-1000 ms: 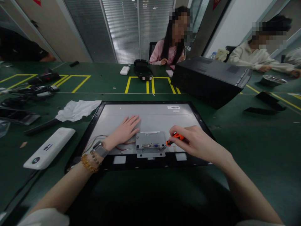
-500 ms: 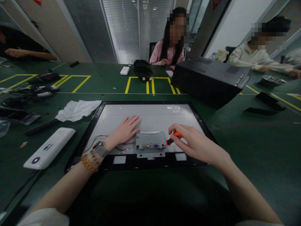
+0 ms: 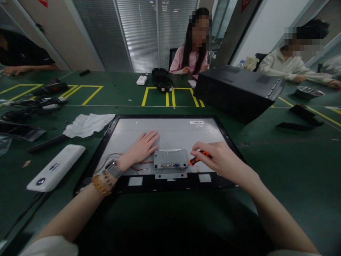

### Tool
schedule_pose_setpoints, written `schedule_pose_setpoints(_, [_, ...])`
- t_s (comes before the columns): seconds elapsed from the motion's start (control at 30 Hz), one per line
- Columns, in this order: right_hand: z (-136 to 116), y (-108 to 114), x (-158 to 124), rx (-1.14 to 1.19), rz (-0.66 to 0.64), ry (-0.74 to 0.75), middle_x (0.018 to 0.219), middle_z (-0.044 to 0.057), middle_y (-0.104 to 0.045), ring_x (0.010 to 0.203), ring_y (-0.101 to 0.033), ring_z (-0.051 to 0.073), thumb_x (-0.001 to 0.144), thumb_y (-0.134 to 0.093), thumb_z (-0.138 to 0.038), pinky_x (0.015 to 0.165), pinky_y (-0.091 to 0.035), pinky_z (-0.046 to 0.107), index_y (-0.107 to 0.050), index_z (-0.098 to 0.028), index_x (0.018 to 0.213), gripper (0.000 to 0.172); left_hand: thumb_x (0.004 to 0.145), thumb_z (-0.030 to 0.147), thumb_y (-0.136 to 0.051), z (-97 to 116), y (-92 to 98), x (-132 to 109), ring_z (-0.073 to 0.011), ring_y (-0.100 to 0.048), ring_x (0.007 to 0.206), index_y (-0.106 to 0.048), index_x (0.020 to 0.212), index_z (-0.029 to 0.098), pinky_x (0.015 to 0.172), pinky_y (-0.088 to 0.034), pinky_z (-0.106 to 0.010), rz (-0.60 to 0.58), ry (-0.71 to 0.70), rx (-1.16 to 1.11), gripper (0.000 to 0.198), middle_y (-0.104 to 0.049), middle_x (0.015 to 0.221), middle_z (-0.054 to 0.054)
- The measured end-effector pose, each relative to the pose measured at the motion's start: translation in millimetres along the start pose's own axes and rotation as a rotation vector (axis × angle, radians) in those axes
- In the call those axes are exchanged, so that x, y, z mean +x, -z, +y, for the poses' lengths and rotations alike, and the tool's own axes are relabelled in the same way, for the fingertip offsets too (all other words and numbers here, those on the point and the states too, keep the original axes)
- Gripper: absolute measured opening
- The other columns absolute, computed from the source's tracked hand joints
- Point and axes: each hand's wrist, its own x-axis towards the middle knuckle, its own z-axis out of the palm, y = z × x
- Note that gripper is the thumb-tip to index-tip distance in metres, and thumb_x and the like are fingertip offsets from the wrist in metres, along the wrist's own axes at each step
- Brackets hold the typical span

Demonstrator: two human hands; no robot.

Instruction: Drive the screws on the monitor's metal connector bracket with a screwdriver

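Note:
An opened monitor panel (image 3: 176,133) with a grey metal back and black frame lies flat on the table. My left hand (image 3: 144,145) rests on the metal with its fingers spread, just left of a small metal bracket box (image 3: 170,156) with video ports. Thin cables (image 3: 112,156) run from the box toward the left edge. In my right hand (image 3: 217,156) is a screwdriver (image 3: 199,157) with an orange and black handle. Its shaft slants down left, and the tip is at the box's right end by the blue port; exact contact is too small to tell.
To the left lie a white power bank (image 3: 57,167), a crumpled white cloth (image 3: 89,125) and a heap of black cables (image 3: 34,105). A big black casing (image 3: 237,90) stands behind on the right, near a metal bowl (image 3: 308,92). Several people sit around the green table (image 3: 293,163).
The screwdriver's handle has turned and sits slightly lower, and my right fingers have shifted around it. My left hand stays put. The person at far left has lowered an arm.

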Motion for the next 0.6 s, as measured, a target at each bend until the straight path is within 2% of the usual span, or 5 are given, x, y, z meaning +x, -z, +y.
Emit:
schedule_pose_setpoints(0.27, [-1.8,1.5,-0.7,0.070,-0.021,0.007,0.075,0.002,-0.064,0.065,-0.058,0.016,0.099,-0.041,-0.031,0.063,-0.040,0.029,-0.055,-0.020,0.093,0.020,0.104,0.050,-0.023,1.4,1.9,0.4,-0.0267,-0.021,0.146,-0.029,0.151,0.015,0.118,-0.016,-0.047,-0.025,0.003,0.022,0.059,-0.024,0.159,-0.011])
schedule_pose_setpoints(0.4, [-3.2,2.3,-1.8,0.112,-0.002,0.015,0.087,0.003,-0.064,0.077,-0.061,0.018,0.094,-0.047,-0.026,0.071,-0.044,0.031,-0.052,-0.020,0.097,0.008,0.104,0.050,-0.023,1.4,1.5,0.5,-0.0269,-0.021,0.146,-0.029,0.151,0.016,0.118,-0.016,-0.047,-0.031,0.012,0.023,0.058,-0.023,0.159,-0.011])
schedule_pose_setpoints(0.5, [-4.2,3.0,-2.4,0.142,-0.003,0.019,0.088,0.003,-0.064,0.079,-0.061,0.018,0.092,-0.048,-0.022,0.073,-0.045,0.031,-0.051,-0.020,0.097,0.006,0.104,0.050,-0.023,0.7,0.7,0.2,-0.0265,-0.020,0.146,-0.029,0.152,0.016,0.118,-0.016,-0.047,-0.026,0.007,0.015,0.059,-0.023,0.159,-0.011])
schedule_pose_setpoints(0.6, [-5.0,3.1,-2.6,0.171,-0.007,0.002,0.086,0.003,-0.064,0.077,-0.061,0.018,0.095,-0.047,-0.028,0.071,-0.044,0.031,-0.050,-0.021,0.095,0.008,0.104,0.051,-0.023,-0.7,-1.0,-0.1,-0.0265,-0.020,0.146,-0.029,0.151,0.017,0.118,-0.016,-0.047,-0.013,0.003,0.003,0.059,-0.023,0.159,-0.010])
